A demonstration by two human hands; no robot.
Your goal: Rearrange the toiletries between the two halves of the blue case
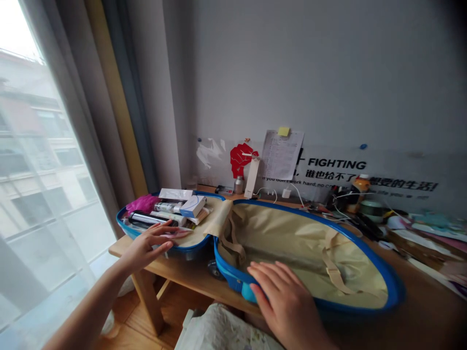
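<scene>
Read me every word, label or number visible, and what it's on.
"FIGHTING": wall poster
"谁也给不了 … 想要的生活!": same poster, middle blocked
"you don't work hard,no c…": same poster, rest unclear
Too small or blurred to read: paper sheet, small box and white tube in the suitcase, orange bottle.

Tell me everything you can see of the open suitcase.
The suitcase lies open on the wooden table, two halves side by side, with a blue rim and beige, fabric-like lining. Beige straps lie in the right half; the left half holds a pink bundle, tubes and a white-and-blue box. The right hand covers part of its near rim; the left hand is over the packed half, contact unclear.
</scene>
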